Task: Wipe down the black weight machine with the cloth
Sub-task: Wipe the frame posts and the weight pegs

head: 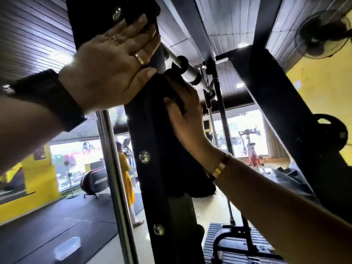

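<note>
A black upright post of the weight machine [152, 187] runs up the middle of the view, with round bolts along its face. My left hand [112, 60] lies flat against the upper part of the post, fingers straight, rings on two fingers. My right hand [184, 121] presses a dark cloth [182, 174] against the right side of the post, just below my left thumb. The cloth hangs down the post under my right palm and is hard to tell from the black metal.
A chrome bar [188, 73] crosses behind the post, and a chrome pole [114, 178] stands to its left. A slanted black frame beam [285, 111] rises at right. A person in yellow [126, 174] stands in the background, near a floor fan [69, 162]. A wall fan [322, 33] hangs top right.
</note>
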Available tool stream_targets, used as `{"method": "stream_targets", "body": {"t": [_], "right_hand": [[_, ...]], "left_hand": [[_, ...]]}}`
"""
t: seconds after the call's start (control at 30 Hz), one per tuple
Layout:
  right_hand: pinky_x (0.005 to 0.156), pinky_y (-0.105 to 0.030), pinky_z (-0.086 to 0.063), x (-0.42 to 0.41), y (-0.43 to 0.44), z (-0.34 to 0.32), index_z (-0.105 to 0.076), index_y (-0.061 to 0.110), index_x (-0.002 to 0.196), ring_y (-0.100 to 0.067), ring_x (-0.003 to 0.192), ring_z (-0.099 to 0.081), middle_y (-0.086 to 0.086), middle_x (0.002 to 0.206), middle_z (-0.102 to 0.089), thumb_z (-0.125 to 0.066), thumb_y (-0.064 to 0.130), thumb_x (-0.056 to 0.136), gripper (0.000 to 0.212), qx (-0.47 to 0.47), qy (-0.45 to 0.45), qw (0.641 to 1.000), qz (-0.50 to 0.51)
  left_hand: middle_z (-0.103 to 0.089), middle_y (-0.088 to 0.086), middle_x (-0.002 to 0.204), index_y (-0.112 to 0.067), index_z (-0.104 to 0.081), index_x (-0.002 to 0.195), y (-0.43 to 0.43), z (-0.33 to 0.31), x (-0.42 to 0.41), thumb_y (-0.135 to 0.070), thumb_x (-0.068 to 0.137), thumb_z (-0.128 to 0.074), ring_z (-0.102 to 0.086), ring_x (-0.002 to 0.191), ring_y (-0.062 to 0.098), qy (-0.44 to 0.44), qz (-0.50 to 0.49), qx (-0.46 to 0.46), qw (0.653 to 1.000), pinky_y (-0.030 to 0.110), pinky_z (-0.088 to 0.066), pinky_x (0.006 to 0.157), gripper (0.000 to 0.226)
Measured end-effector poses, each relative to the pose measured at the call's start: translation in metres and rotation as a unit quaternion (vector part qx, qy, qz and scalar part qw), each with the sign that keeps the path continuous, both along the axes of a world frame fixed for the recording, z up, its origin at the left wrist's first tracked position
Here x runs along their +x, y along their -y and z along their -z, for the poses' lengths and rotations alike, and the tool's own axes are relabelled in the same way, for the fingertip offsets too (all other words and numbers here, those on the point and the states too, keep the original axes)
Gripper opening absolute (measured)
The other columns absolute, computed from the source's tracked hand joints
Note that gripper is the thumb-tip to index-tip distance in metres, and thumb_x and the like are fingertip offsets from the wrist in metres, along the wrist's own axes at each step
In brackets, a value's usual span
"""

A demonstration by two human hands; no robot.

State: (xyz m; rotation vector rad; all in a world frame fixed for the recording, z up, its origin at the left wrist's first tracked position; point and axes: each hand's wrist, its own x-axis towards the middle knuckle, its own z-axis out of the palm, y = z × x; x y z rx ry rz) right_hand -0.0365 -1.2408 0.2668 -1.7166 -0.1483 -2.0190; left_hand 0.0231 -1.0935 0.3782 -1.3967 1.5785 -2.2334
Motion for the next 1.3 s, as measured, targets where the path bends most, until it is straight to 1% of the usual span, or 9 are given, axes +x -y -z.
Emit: {"method": "stream_targets", "body": {"t": [0.1,0.23,0.4,0.53,0.67,0.87,1.0,1.13,1.3], "right_hand": [[0.104,-0.043,-0.037,-0.008,-0.008,-0.015,-0.052,0.033,0.137,-0.020,0.124,-0.046,0.002,0.138,-0.048,-0.037,0.053,0.077,0.065,0.064,-0.062,0.996,-0.007],[0.088,-0.024,-0.029,-0.014,-0.034,0.007,-0.050,0.037,0.137,-0.022,0.124,-0.043,0.005,0.143,-0.043,-0.035,0.055,0.079,0.063,0.013,-0.037,0.999,0.028],[0.096,-0.024,-0.034,-0.012,-0.026,0.063,-0.054,0.030,0.134,-0.025,0.118,-0.047,0.002,0.143,-0.044,-0.046,0.042,0.085,0.052,-0.032,-0.019,0.999,0.037],[0.093,-0.044,-0.044,-0.010,-0.014,0.061,-0.054,0.031,0.133,-0.024,0.116,-0.050,0.000,0.137,-0.047,-0.046,0.042,0.083,0.052,0.007,-0.015,1.000,0.027],[0.087,-0.032,-0.038,-0.019,-0.035,0.063,-0.050,0.040,0.136,-0.026,0.118,-0.045,0.010,0.144,-0.040,-0.038,0.052,0.078,0.060,0.064,-0.065,0.995,0.027],[0.095,-0.042,-0.044,-0.019,-0.034,0.129,-0.044,0.042,0.134,-0.027,0.121,-0.044,0.006,0.147,-0.037,-0.049,0.041,0.083,0.051,-0.013,-0.049,0.998,0.034],[0.095,-0.045,-0.045,-0.016,-0.018,0.125,-0.045,0.041,0.131,-0.024,0.121,-0.045,0.007,0.140,-0.041,-0.047,0.041,0.082,0.049,0.032,-0.055,0.998,0.031],[0.095,-0.035,-0.039,-0.022,-0.033,0.110,-0.051,0.041,0.133,-0.021,0.120,-0.043,0.010,0.141,-0.040,-0.041,0.049,0.078,0.057,0.112,-0.087,0.990,0.017],[0.087,-0.045,-0.048,-0.024,-0.052,0.156,-0.044,0.041,0.133,-0.026,0.118,-0.048,0.003,0.147,-0.038,-0.049,0.044,0.083,0.051,0.019,-0.056,0.997,0.048]], "left_hand": [[-0.039,0.025,0.148,0.008,-0.046,0.138,-0.004,0.002,-0.010,-0.030,0.097,-0.026,-0.029,0.143,0.038,0.011,-0.040,0.021,0.999,0.052,-0.020,0.118,0.059],[-0.044,0.026,0.144,0.007,-0.040,0.142,-0.009,0.006,-0.016,-0.036,0.102,-0.017,-0.030,0.142,0.036,0.025,-0.046,0.036,0.998,0.045,-0.014,0.120,0.063],[-0.047,0.024,0.142,0.006,-0.042,0.141,-0.015,0.040,-0.019,-0.041,0.105,-0.017,-0.034,0.141,0.034,0.042,-0.067,0.062,0.995,0.045,-0.020,0.119,0.065],[-0.041,0.023,0.147,0.005,-0.037,0.145,-0.016,0.058,-0.018,-0.034,0.106,-0.022,-0.030,0.143,0.033,0.034,-0.054,0.035,0.997,0.044,-0.019,0.119,0.057],[-0.043,0.023,0.147,0.005,-0.040,0.143,-0.012,0.066,-0.020,-0.029,0.105,-0.025,-0.032,0.142,0.033,0.036,-0.050,0.031,0.998,0.045,-0.022,0.118,0.053],[-0.051,0.022,0.140,0.006,-0.048,0.138,-0.015,0.060,-0.021,-0.029,0.103,-0.024,-0.037,0.139,0.034,0.053,-0.064,0.095,0.992,0.044,-0.018,0.119,0.054],[-0.055,0.023,0.135,0.005,-0.053,0.133,-0.016,0.055,-0.023,-0.027,0.101,-0.028,-0.042,0.136,0.035,0.063,-0.091,0.132,0.985,0.046,-0.020,0.119,0.052],[-0.055,0.024,0.134,0.003,-0.063,0.122,-0.013,0.052,-0.022,-0.019,0.088,-0.048,-0.047,0.130,0.040,0.063,-0.143,0.180,0.971,0.057,-0.031,0.109,0.043],[-0.057,0.021,0.133,-0.001,-0.066,0.119,-0.011,0.055,-0.017,-0.022,0.084,-0.054,-0.048,0.129,0.038,0.068,-0.166,0.203,0.963,0.056,-0.030,0.109,0.043]]}}
